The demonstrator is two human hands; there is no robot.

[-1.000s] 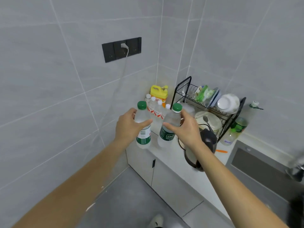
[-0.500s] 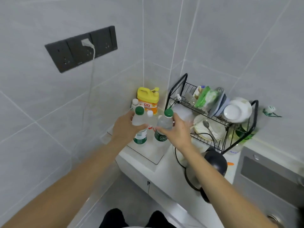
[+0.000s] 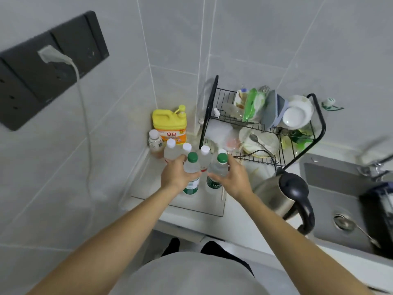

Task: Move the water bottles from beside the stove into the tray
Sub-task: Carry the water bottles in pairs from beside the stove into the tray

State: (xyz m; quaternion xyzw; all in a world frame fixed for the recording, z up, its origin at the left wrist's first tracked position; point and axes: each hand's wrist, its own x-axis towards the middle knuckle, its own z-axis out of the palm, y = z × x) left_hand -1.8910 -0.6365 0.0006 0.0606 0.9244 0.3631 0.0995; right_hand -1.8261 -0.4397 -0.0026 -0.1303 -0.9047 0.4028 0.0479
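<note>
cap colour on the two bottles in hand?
Green, on both the left bottle and the right bottle; clearest in the head view.

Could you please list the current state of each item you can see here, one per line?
Left hand: grips a green-capped bottle.
Right hand: grips the other one.
Left bottle: upright, capped, over the tray.
Right bottle: upright, capped, over the tray.
Tray: on the counter, holding white-capped bottles.
Kettle: lid closed.
Plug: in the socket.
</note>
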